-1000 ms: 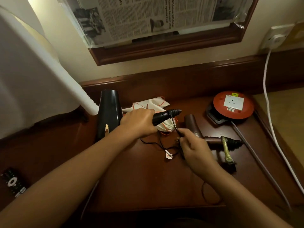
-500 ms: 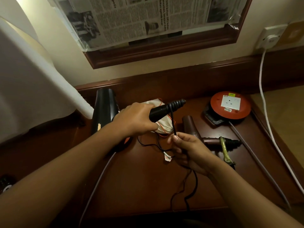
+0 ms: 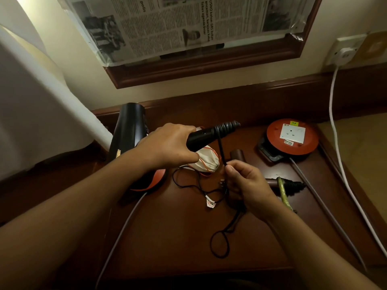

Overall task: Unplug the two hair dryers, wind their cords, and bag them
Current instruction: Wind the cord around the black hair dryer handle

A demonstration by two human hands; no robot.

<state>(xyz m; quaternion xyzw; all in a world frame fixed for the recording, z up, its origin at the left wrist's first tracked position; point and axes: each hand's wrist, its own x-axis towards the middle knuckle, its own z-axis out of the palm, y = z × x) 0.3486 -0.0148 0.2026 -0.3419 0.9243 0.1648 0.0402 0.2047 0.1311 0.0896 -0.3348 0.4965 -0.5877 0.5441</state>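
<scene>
Black hair dryer [image 3: 127, 132] stands left of the white drawstring bag [image 3: 206, 161], handle's long axis running right, strain relief pointing right. Left hand [image 3: 167, 145] grips the handle; right hand [image 3: 247, 183] pinches the black cord [image 3: 221, 151], now nearer the handle than before. Brown hair dryer [image 3: 237, 156] is partly hidden behind the right hand.
</scene>
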